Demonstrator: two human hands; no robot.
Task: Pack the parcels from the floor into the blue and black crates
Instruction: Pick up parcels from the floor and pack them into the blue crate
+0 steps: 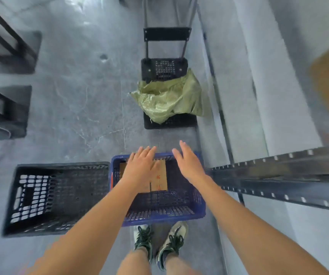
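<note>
- On the grey floor (76, 108), a blue crate (179, 203) sits just beside a black crate (56, 197), straight ahead of the person's shoes (159, 243)
- Inside the blue crate, a flat cardboard parcel (160, 178) lies toward its far end
- Left hand (141, 165) hangs over the parcel, fingers straight and spread; whether it touches is unclear
- Right hand (189, 163) hovers over the crate's far right corner, fingers straight, holding nothing
- Farther off, a green sack (169, 96) lies on a black trolley (164, 68)

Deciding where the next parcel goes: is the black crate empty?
Empty, as far as visible: the black crate shows only bare mesh floor and walls.
</note>
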